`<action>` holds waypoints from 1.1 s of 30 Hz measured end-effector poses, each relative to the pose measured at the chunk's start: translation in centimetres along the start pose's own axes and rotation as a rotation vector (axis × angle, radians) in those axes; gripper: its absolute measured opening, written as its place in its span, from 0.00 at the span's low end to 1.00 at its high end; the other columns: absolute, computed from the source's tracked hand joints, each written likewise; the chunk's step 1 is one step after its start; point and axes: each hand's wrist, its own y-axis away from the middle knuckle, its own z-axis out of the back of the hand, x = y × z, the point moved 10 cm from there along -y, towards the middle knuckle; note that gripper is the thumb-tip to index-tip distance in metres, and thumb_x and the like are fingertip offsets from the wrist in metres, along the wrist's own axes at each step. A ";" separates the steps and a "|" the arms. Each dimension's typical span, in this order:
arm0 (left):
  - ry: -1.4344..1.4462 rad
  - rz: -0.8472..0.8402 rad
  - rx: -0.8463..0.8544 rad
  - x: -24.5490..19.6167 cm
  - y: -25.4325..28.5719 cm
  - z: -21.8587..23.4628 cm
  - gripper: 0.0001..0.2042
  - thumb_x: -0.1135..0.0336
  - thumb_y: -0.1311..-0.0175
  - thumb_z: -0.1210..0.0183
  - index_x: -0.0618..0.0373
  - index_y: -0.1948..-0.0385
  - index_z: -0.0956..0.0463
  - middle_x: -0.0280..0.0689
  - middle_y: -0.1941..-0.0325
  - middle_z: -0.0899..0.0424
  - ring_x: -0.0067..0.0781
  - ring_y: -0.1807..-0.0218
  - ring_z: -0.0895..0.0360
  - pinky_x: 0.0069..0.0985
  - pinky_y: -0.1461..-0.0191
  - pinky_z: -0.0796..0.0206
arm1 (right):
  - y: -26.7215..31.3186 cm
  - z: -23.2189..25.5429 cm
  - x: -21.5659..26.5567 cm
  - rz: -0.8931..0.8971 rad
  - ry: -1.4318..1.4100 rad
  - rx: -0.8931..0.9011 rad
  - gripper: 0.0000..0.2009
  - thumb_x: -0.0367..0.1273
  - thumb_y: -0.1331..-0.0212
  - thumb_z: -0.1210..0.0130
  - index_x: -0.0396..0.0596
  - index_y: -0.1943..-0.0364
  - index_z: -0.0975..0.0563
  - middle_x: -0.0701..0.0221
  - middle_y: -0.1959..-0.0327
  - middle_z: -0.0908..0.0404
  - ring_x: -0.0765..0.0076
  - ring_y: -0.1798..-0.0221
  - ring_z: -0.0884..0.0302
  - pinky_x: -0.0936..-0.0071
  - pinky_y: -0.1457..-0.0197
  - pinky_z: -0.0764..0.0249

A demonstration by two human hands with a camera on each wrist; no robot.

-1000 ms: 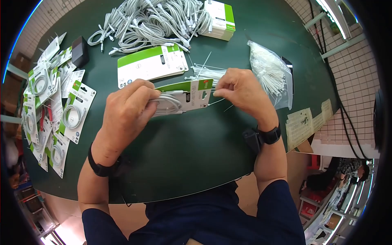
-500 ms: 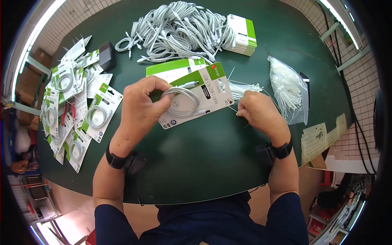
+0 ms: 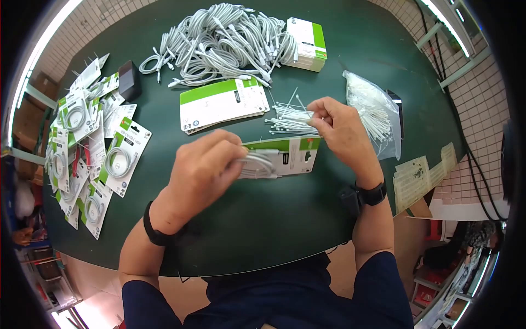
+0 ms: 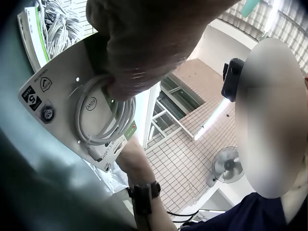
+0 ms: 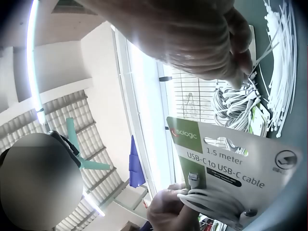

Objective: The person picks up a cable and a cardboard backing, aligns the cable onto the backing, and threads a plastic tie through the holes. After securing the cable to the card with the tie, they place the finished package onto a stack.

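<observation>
the right hand [image 3: 350, 131] is the nearer one to the loose cable ties [image 3: 290, 119]: its bent thumb and forefinger come together at their right end, and whether a tie sits between the tips i cannot tell. the ties lie mostly sideways, long axis running toward those fingertips. on the body side of the ties, the left hand [image 3: 205, 162] grips the left end of a printed card [image 3: 296, 156] with a coiled white cable [image 3: 260, 165] on it. the card is tilted, its long axis also sideways, and its slotted end points right, just below the ties and apart from the right hand. left of the ties lies a stack of cards [image 3: 219, 107]; right of them, a clear bag of more ties [image 3: 378, 112].
</observation>
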 end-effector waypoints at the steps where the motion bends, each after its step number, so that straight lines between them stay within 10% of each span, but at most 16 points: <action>1: -0.038 -0.097 0.053 -1.5 0.2 -1.0 0.11 0.82 0.49 0.31 0.62 0.65 0.19 0.41 0.63 0.15 0.38 0.66 0.14 0.27 0.63 0.22 | -0.1 0.3 -0.6 -0.055 -0.124 -0.036 0.06 0.28 0.34 0.35 0.38 0.62 0.19 0.67 0.69 0.14 0.67 0.70 0.18 0.72 0.65 0.23; 10: -0.061 -0.295 0.107 -4.8 1.5 -3.5 0.11 0.79 0.50 0.30 0.62 0.65 0.20 0.40 0.63 0.17 0.38 0.65 0.16 0.31 0.64 0.22 | 0.0 -2.5 -2.8 -0.337 -0.818 0.097 0.06 0.33 0.29 0.36 0.44 0.60 0.18 0.73 0.65 0.13 0.85 0.72 0.22 0.85 0.69 0.26; 33: -0.066 -0.383 0.048 -4.9 2.0 -3.4 0.09 0.76 0.47 0.31 0.63 0.66 0.19 0.42 0.61 0.16 0.41 0.63 0.14 0.33 0.59 0.18 | 1.6 -9.5 -1.7 -0.520 -1.011 0.396 0.08 0.33 0.28 0.37 0.44 0.62 0.20 0.73 0.66 0.16 0.87 0.73 0.23 0.89 0.72 0.29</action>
